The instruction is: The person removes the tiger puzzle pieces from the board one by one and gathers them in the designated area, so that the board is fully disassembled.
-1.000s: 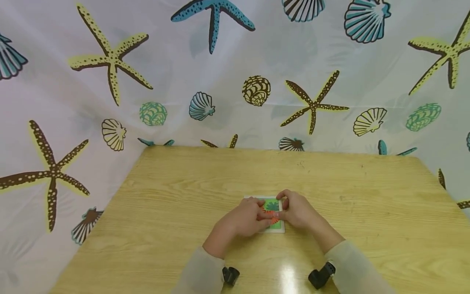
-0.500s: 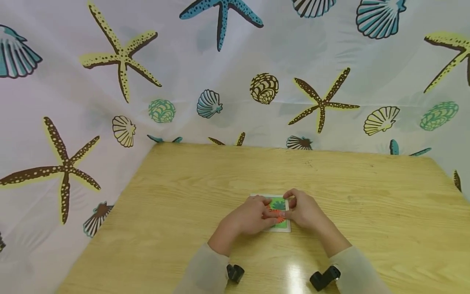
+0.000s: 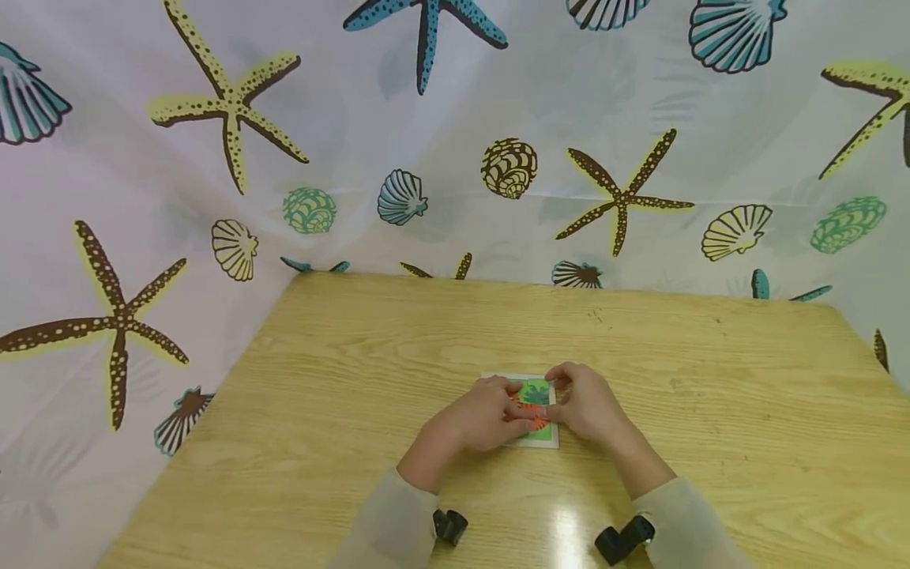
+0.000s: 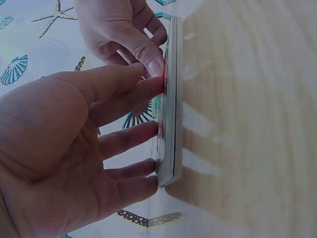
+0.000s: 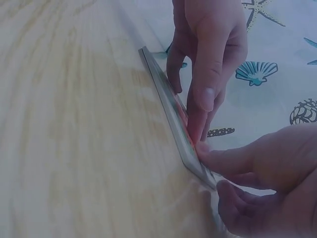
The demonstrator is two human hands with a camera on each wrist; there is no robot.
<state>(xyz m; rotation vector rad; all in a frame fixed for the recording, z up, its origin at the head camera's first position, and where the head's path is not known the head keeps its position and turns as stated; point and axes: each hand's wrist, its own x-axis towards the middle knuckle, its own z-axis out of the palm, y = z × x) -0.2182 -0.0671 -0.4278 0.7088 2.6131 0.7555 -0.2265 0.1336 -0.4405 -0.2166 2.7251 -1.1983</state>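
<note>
A small, flat picture board (image 3: 545,443) lies on the table, with a pale border around a green and orange picture. Over its left part my left hand (image 3: 483,415) reaches in, and its fairly straight fingers (image 4: 131,136) rest their tips on the picture. At the right side, my right hand (image 3: 586,405) has its thumb (image 5: 215,157) on the picture and curled fingers at the far right corner, gripping that edge. The left index fingertip meets the right thumb. Much of the picture is hidden under the left hand.
The wood-grain table (image 3: 355,332) spreads out on all sides of the board. A white cloth (image 3: 455,142) printed with starfish and shells hangs behind the table and along its sides. Each sleeve cuff has a small black camera (image 3: 449,526) at the wrist.
The head view has shifted slightly. Both hands keep nearly the same places on the board, with only slight finger movement.
</note>
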